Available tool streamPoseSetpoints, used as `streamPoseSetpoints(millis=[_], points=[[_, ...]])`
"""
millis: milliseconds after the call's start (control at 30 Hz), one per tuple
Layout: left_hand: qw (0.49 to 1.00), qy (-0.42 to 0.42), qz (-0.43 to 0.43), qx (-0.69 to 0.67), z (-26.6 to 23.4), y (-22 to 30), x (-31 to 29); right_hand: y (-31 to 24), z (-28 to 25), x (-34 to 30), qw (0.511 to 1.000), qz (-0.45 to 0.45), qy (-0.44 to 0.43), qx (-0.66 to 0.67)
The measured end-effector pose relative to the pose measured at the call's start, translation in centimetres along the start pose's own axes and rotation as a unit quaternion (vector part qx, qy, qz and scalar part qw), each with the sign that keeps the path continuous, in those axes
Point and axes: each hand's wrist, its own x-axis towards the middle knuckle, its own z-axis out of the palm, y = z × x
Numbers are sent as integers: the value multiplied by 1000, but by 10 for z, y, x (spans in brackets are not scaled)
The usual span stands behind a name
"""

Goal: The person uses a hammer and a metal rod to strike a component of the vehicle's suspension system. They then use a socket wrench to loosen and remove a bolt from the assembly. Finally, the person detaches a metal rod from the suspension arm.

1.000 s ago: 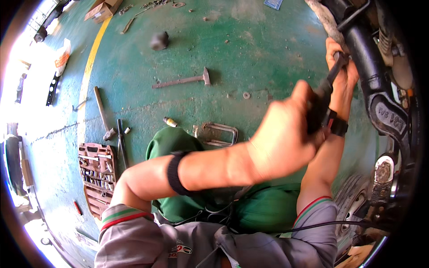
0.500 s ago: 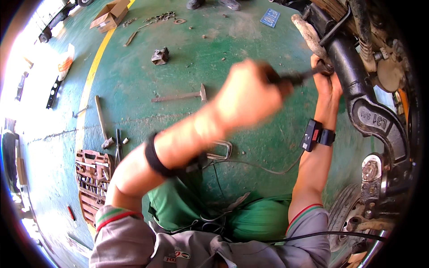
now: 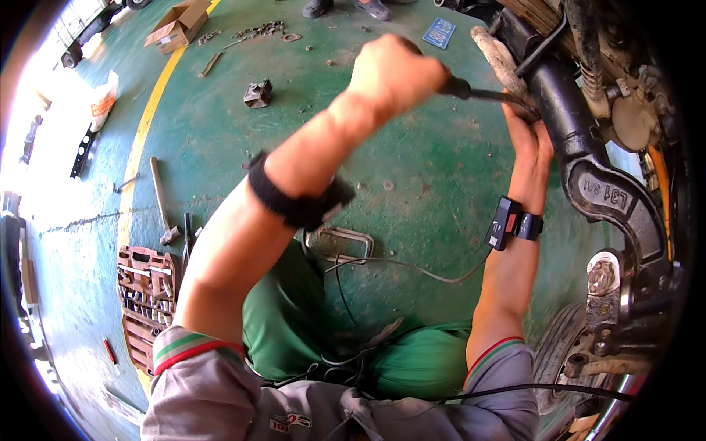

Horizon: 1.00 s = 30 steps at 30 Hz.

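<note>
My left hand [image 3: 397, 73] is closed around the dark grip of a ratchet wrench [image 3: 489, 95], out over the floor. The wrench's metal shaft runs right to its head, close beside a thick black axle beam [image 3: 562, 110]. At that head end my right hand [image 3: 528, 132] is closed, its fingers partly hidden by the tool and a pale, dirty curved bar [image 3: 496, 59]. What the wrench head sits on cannot be made out. A black strap [image 3: 279, 195] circles my left forearm, and a small black device [image 3: 504, 223] sits on my right wrist.
An open brown socket case [image 3: 147, 287] lies at the left beside a long-handled hammer [image 3: 159, 195]. A C-clamp [image 3: 342, 242] and a cable lie before my knees. Farther off are a metal block [image 3: 257, 93], a cardboard box [image 3: 176, 28] and a person's shoes [image 3: 373, 9].
My left hand has swung farther away and slightly left with the wrench grip, turning the shaft about its head. My right hand stays by the head. My left arm now covers a hammer seen before.
</note>
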Motion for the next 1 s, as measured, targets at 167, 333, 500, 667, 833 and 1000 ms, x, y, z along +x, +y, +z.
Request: streamPoseSetpoints(millis=[167,333,500,667,833,1000], points=[[981,-70,49,-176,48,29,-110,10,-12,19,925,247,-251,145],[983,-65,25,-167,23,9,-60,-13,-14,7,985,80,-123,91],[981,130,29,-143,-6,-46,76,25,8,6,995,42,-20,93],[987,-85,31,-136,10,9,-60,-9,-33,17,969,89,-204,104],[967,-86,81,-225,55,35,-117,3,-30,26,897,297,-232,230],[986,-43,2,-162,-2,-6,-22,-9,-29,22,968,117,-148,165]])
